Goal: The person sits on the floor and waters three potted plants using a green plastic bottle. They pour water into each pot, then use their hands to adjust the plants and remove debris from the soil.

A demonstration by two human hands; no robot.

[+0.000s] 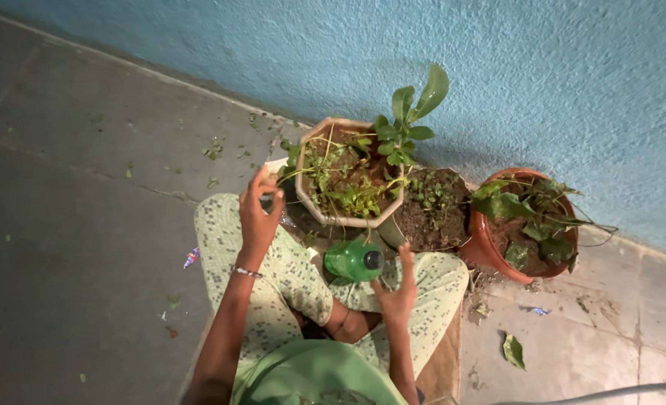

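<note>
Left hand [258, 212]: raised, my fingers pinching something small and pale (unclear what) beside the pot [348, 180].
Right hand [399, 289]: spread, touching the bottle [355, 260].
Bottle: on my lap.
Floor [85, 225]: open leftward.

Premises: a home's outdoor corner, likely a terrace or yard, used for potted plants. Evidence: a rough blue-painted wall [543, 82] across the top of the frame meets a grey paved floor [85, 210] with visible slab joints. Three soil-filled pots stand against the wall at centre and right: a pale octagonal pot [314, 202], a dark pot [430, 214], a terracotta pot [486, 244]. Loose leaves [513, 350] and scraps litter the floor.
</note>
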